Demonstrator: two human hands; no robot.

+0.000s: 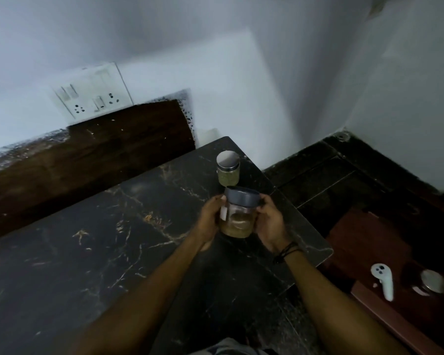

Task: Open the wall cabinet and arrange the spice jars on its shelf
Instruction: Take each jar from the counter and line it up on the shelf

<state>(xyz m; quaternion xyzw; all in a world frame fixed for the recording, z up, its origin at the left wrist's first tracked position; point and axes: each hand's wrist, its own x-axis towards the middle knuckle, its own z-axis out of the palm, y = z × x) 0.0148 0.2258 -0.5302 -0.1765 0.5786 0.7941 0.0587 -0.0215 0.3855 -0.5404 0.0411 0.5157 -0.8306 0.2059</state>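
Note:
A clear spice jar with a dark blue lid [239,213] and a brownish powder in its lower part is held between both hands over the black marble table [87,239]. My left hand [210,219] grips its left side and my right hand [269,221] its right side. Just behind it, a smaller jar with a silver lid [228,170] and greenish contents stands on the table near the far right corner. No wall cabinet is in view.
A white switch and socket plate [92,94] is on the wall above a dark wooden board [87,149]. At the lower right, a white controller [383,280] and a silver-lidded jar [432,281] lie on a reddish wooden surface [364,242].

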